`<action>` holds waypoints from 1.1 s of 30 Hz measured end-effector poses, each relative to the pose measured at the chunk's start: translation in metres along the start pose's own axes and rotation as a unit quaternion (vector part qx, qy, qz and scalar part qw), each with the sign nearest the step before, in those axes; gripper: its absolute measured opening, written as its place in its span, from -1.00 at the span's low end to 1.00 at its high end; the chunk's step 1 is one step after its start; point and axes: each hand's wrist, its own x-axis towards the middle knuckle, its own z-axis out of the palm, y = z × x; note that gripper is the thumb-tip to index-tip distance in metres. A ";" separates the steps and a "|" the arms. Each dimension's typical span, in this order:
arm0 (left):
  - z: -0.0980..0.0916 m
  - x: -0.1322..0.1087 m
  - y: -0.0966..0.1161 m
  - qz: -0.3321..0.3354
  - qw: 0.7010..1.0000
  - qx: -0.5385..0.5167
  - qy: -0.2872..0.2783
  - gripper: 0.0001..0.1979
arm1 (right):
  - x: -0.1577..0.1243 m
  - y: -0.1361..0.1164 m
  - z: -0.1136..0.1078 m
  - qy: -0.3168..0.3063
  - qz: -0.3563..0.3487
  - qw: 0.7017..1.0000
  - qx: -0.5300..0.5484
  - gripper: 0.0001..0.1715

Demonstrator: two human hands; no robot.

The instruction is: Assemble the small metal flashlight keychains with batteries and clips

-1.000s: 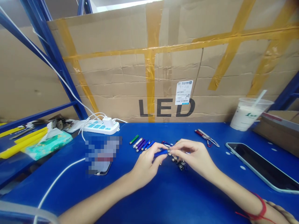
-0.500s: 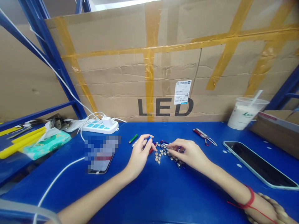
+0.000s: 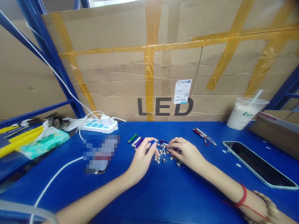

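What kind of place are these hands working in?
Maybe a workshop or storeroom; I can't be sure. There's a blue table with little metal parts on it, a blue metal frame at the left, and big taped cardboard marked LED behind.

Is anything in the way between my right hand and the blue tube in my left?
Nothing visible blocks the gap between your right hand and the blue tube; small metal pieces lie below on the table.

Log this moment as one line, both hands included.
left hand: holding blue tube | right hand: at small metal pieces, grip unclear | left of both: green tube
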 end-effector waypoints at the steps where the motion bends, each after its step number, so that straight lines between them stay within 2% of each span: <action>1: 0.000 0.000 0.000 0.001 1.000 -0.002 -0.001 -0.70 | 0.000 0.000 0.000 0.001 0.006 1.000 0.007 -0.83; 8: 0.001 -0.001 0.000 -0.003 1.000 -0.005 -0.014 -0.72 | 0.002 0.000 0.000 0.021 0.014 0.998 0.062 -0.91; 13: 0.002 -0.001 0.002 -0.011 0.999 -0.010 -0.039 -0.74 | 0.001 -0.004 -0.006 0.107 0.003 0.978 0.176 -0.89; 15: 0.003 -0.002 0.002 -0.010 0.998 -0.003 -0.055 -0.75 | -0.001 -0.007 -0.007 0.122 0.011 0.968 0.217 -0.85; 18: 0.004 -0.004 0.000 -0.015 0.997 0.009 -0.080 -0.76 | -0.001 -0.011 -0.009 0.114 0.039 0.956 0.266 -0.87; 22: 0.004 -0.004 -0.002 -0.004 0.994 0.020 -0.109 -0.77 | -0.001 -0.014 -0.011 0.093 0.087 0.932 0.340 -0.61; 27: 0.003 -0.005 0.003 0.023 0.991 0.039 -0.122 -0.82 | 0.001 -0.017 -0.015 0.059 0.137 0.887 0.438 -0.62; 30: 0.002 -0.007 0.007 0.027 0.990 0.054 -0.126 -0.84 | 0.001 -0.017 -0.016 0.080 0.155 0.867 0.466 -0.61; 33: 0.002 -0.008 0.008 0.028 0.989 0.074 -0.123 -0.85 | 0.000 -0.017 -0.017 0.101 0.142 0.865 0.471 -0.66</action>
